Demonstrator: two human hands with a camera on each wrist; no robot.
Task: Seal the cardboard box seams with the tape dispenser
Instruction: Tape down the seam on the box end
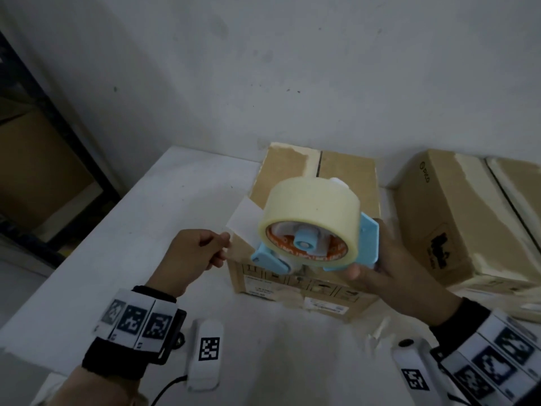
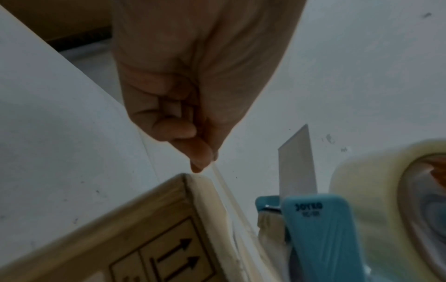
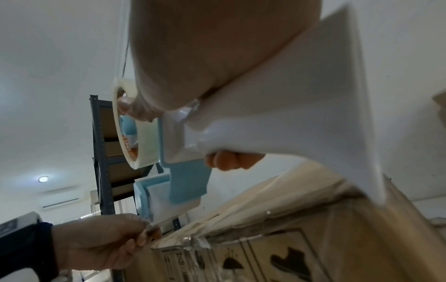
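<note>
Her right hand [image 1: 377, 265] grips the blue tape dispenser [image 1: 316, 230] above the cardboard box [image 1: 292, 276]; the left hand [image 1: 193, 256] pinches the tape's free end [image 1: 244, 222]. That slack strip could easily fold, sticking to itself.

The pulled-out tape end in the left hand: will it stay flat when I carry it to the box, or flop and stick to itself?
Probably floppy: the tape strip is thin and translucent, held only at one corner by the left hand. It likely stays flat only under tension from the tape dispenser in the right hand. Slackened, it may curl or cling to the cardboard box.
</note>
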